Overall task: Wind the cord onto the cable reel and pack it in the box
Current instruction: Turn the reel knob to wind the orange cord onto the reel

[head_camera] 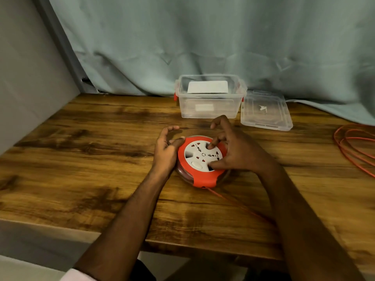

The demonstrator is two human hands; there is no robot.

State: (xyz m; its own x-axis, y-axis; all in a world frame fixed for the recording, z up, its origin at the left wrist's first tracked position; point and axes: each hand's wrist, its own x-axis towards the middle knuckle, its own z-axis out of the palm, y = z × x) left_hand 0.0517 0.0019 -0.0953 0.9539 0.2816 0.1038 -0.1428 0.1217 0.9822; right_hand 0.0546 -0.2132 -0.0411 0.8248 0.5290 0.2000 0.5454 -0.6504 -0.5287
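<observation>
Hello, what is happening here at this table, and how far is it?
A person's left hand steadies the red cable reel on the wooden table; right hand fingers sit in the white dial's recesses. Much orange cord still lies loose at right. The clear box is open, lid beside it.

A red-and-white cable reel lies flat mid-table. The left hand grips its left rim; the right hand pokes fingers into its white face. The orange cord loops at the right edge. A clear box and lid sit along the far edge.
</observation>
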